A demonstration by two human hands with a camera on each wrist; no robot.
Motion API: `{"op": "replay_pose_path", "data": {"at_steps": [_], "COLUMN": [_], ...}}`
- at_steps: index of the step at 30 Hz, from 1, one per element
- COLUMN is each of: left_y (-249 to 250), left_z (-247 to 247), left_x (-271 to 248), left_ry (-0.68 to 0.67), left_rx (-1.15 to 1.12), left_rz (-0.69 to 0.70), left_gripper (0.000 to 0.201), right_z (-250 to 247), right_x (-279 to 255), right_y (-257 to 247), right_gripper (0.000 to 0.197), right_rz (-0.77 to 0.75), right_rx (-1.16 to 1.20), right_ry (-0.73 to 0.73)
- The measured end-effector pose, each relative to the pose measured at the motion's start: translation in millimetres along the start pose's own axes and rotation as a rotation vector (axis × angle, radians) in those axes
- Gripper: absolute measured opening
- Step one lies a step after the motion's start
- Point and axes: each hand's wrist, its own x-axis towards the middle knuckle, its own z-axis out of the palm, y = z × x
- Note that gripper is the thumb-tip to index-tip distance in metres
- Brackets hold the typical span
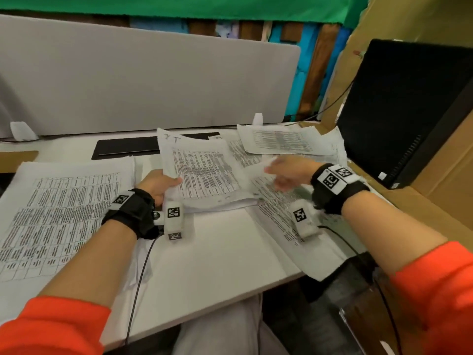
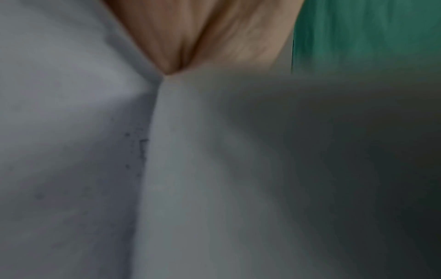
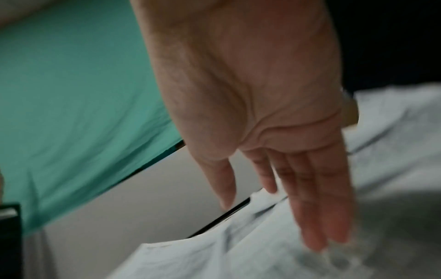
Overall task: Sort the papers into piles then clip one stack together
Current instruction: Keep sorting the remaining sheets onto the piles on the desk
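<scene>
Gripping a thick stack of printed sheets [image 1: 204, 175] by its left edge, the left hand [image 1: 156, 184] holds it raised off the white tabletop [image 1: 217, 252], thumb on top. Its grip is closed around that stack. To the right, the right hand [image 1: 289, 172] hovers with straight, spread fingers [image 3: 317, 207] over loose papers [image 1: 276, 208], its grip wide and holding nothing. One sorted pile [image 1: 58, 213] lies at left, another pile [image 1: 284, 139] at the far right beside a black monitor [image 1: 409, 106].
</scene>
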Motion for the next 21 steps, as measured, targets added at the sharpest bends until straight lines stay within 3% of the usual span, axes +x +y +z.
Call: {"op": "replay_pose_path", "data": {"at_steps": [2,4,7,9,12,13,15,17,21], "left_y": [2,3,6,9,8,6,3,3,4], "left_z": [2,3,0,0,4,4,3,1,4], "left_x": [-5,-8,-12,-21,-27,-25,-22,-21,-20], "left_ry": [0.046,0.059,0.06,0.068,0.053,0.029,-0.032,-0.048,0.003], "left_rx": [-0.002,-0.044,-0.173,-0.221,-0.204,-0.226,-0.227,-0.187,-0.199], "left_rz": [0.036,0.081,0.144,0.19,0.186,0.174,0.112,0.032,0.04], "left_gripper": [0.038,0.036,0.043,0.051,0.046,0.042,0.038,0.039,0.054], "right_z": [-26,-38,-35,-27,-19,-15,-12,-19,-65], "right_x": [-17,-34,-44,-46,-44,-46,-50,-58,-75], "right_y": [24,46,65,69,72,68,57,40,-8], "right_gripper": [0.063,0.076,0.083,0.078,0.092,0.087,0.055,0.032,0.021], "right_rz": [0.154,0.309,0.432,0.408,0.32,0.294,0.213,0.078,-0.092], "right_rx": [-0.342,-0.563,-0.612,-0.579,-0.502,-0.475,-0.413,-0.394,-0.346], "right_ry": [0.06,-0.012,-0.145,-0.144,-0.113,-0.121,-0.123,-0.009,0.571]}}
